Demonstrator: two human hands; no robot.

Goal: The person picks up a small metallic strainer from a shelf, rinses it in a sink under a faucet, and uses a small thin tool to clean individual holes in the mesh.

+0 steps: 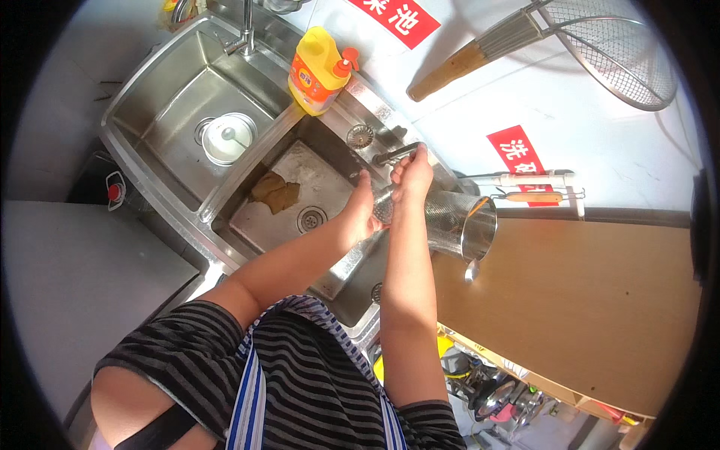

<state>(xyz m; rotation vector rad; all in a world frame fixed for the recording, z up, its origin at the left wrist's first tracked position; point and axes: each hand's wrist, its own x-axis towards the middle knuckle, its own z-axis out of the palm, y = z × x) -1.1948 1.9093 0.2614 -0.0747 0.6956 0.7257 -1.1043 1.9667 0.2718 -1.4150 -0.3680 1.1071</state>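
My left hand (361, 208) is over the right basin (292, 163) of a steel sink, thumb up, fingers curled around a perforated metal piece (383, 207). My right wrist covers part of that piece. At the back rim my right hand (412, 174) has curled fingers at the end of a chrome tap (391, 156). Just right of my right forearm is a perforated metal utensil cylinder (453, 222), with an orange stick (481, 207) inside and a spoon (472, 271) by its mouth. A brown cloth (275, 192) lies in the basin, left of the drain (311, 220).
The left basin (169, 135) holds a white bowl (225, 140) with a spoon. A yellow pump bottle (319, 73) stands between the basins. A wooden worktop (562, 281) extends right. A wire skimmer (613, 56) and small tools (534, 197) hang on the wall. Utensils crowd a shelf (500, 388) below.
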